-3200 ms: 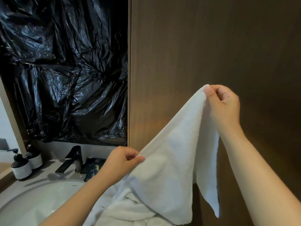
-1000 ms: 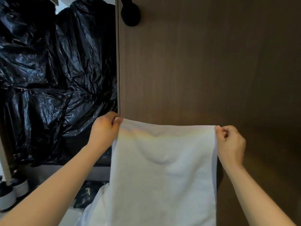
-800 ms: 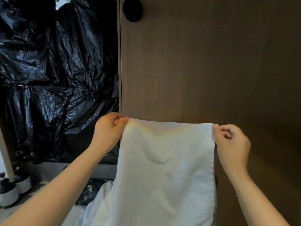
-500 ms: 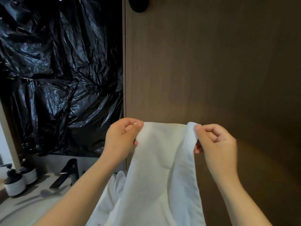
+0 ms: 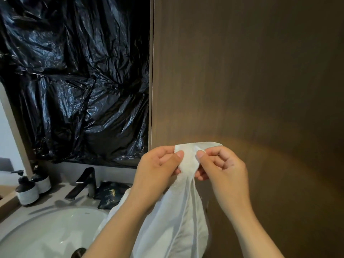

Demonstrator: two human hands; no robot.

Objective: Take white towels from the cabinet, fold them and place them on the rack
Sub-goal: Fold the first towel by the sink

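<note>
Your left hand (image 5: 158,168) and right hand (image 5: 221,168) are close together in front of the wood panel (image 5: 242,71). Each pinches the top edge of the towel (image 5: 178,211) between thumb and curled fingers, so the two held corners nearly meet. From that pinch the towel hangs in long vertical folds between your forearms and runs out of the bottom of the view (more white cloth bunches behind your left forearm, and you cannot tell whether it is the same towel). To your left, crumpled black plastic (image 5: 74,81) covers the wall above the bench (image 5: 55,202). On the bench stand a dark tap (image 5: 83,183) over the white sink (image 5: 46,233), two pump bottles (image 5: 28,192) near the left edge, and a dark packet (image 5: 109,196) just beside the tap.
</note>
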